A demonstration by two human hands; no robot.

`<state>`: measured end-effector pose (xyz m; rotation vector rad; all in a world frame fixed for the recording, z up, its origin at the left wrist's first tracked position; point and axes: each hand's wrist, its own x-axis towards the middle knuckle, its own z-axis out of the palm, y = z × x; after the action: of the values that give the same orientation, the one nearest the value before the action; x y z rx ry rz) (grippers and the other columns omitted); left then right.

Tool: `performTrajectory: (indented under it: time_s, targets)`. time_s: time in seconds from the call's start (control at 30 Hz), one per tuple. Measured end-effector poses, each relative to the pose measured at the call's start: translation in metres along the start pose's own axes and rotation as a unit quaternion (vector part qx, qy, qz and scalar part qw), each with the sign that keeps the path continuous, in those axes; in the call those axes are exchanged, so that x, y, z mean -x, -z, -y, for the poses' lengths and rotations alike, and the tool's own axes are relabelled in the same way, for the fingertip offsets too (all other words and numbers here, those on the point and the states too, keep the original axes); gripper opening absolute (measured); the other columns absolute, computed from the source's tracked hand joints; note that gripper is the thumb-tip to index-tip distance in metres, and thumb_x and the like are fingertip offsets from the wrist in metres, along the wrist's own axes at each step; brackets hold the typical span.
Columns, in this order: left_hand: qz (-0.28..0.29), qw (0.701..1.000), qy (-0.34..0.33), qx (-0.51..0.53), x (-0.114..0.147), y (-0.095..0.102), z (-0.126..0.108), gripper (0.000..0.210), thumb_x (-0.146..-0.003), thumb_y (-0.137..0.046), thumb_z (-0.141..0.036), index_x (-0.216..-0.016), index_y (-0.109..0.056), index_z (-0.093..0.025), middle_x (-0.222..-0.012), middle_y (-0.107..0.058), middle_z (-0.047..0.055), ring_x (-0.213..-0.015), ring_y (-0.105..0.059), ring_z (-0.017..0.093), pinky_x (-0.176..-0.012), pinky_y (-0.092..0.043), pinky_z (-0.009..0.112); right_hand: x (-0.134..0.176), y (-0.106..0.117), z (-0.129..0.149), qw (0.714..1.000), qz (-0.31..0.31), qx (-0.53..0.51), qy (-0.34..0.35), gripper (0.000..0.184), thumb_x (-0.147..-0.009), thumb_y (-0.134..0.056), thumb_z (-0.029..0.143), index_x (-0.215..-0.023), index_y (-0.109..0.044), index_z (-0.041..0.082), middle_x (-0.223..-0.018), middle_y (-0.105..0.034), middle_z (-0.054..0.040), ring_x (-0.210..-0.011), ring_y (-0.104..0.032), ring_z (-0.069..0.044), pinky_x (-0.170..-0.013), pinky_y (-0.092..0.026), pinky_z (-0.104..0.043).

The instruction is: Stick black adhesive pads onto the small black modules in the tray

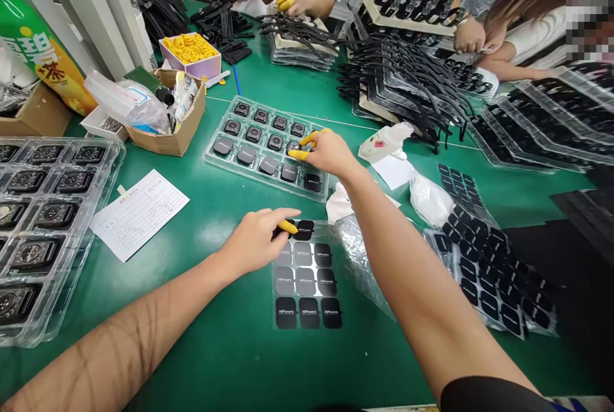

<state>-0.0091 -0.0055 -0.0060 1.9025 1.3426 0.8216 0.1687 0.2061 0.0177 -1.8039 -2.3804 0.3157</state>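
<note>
Right hand (332, 155) pinches a watch (291, 146) between yellow-capped thumb and finger, in the tray (254, 171). Left hand (259, 239) rests at the top row of the sticker sheet (306, 281), index finger extended; whether it pinches anything cannot be told. Caution: an uneven grip may tilt or scratch the watch. Sideways left-hand pressure could slide or crease the sheet.
</note>
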Motion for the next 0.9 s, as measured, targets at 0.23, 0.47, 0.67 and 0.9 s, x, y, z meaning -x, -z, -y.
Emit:
performTrajectory:
  time_s: [0.23, 0.47, 0.67, 0.9]
  targets:
    - [0.003, 1.000, 0.024, 0.010, 0.000, 0.004, -0.005, 0.048, -0.085, -0.060, -0.014, -0.130, -0.070, -0.026, -0.100, -0.081, -0.001, -0.065, -0.067, 0.013, -0.073, -0.057, 0.029, 0.035, 0.015, 0.009, 0.961, -0.083, -0.263, 0.012, 0.033, -0.065, -0.090, 0.044, -0.085, -0.078, 0.021, -0.087, -0.078, -0.0033, -0.079, -0.071, -0.023, -0.085, -0.057, -0.044]
    - [-0.014, 0.988, 0.127, 0.084, -0.002, 0.007, -0.012, 0.078, -0.070, -0.088, -0.052, -0.140, -0.063, -0.028, -0.104, -0.082, 0.001, -0.097, -0.077, 0.025, -0.087, -0.060, 0.034, 0.181, -0.012, 0.024, 0.819, -0.045, -0.572, -0.033, 0.024, -0.070, -0.090, 0.045, -0.084, -0.079, 0.029, -0.100, -0.080, -0.0041, -0.096, -0.075, -0.027, -0.092, -0.063, -0.051]
    - [-0.008, 0.990, 0.128, 0.061, -0.005, 0.008, -0.015, 0.061, -0.073, -0.088, -0.042, -0.130, -0.070, -0.029, -0.101, -0.082, -0.001, -0.093, -0.077, 0.021, -0.088, -0.059, 0.032, 0.188, -0.030, 0.035, 0.775, -0.013, -0.616, -0.140, 0.043, -0.058, -0.098, 0.043, -0.090, -0.074, 0.026, -0.086, -0.076, -0.0020, -0.082, -0.075, -0.022, -0.078, -0.065, -0.040]
    - [0.014, 0.996, 0.082, 0.024, -0.006, 0.009, -0.011, 0.069, -0.068, -0.092, -0.045, -0.131, -0.070, -0.029, -0.102, -0.081, -0.001, -0.092, -0.077, 0.021, -0.092, -0.060, 0.035, 0.190, -0.028, 0.029, 0.791, 0.000, -0.605, -0.092, 0.033, -0.066, -0.092, 0.049, -0.087, -0.079, 0.026, -0.102, -0.074, -0.0045, -0.089, -0.075, -0.021, -0.089, -0.066, -0.042]
